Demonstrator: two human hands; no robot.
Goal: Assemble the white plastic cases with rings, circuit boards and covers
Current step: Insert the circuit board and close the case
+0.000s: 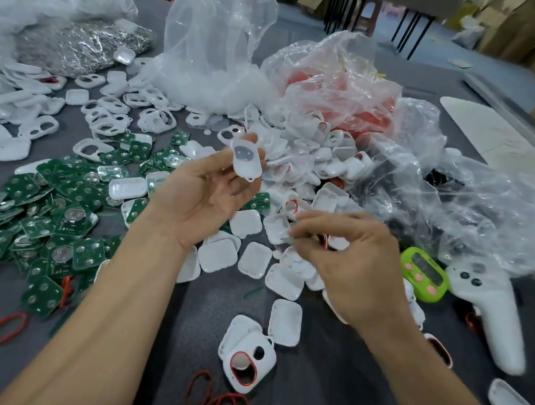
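Left hand (pixel 207 195) pinches a white case (pixel 247 158) at its fingertips; right hand (pixel 353 264), at four o'clock from it, has fingers bunched, whether gripping anything I cannot tell.

Grey-faced white plastic case (pixel 247 158) in left hand (pixel 204 195); green circuit boards (pixel 55 220) heaped left; red rings (pixel 216 401) in front.

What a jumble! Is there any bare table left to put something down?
Yes: bare grey table near the front, between the white cases above, ringed case and red rings below. Also right of the white controller. Green boards crowd the left.
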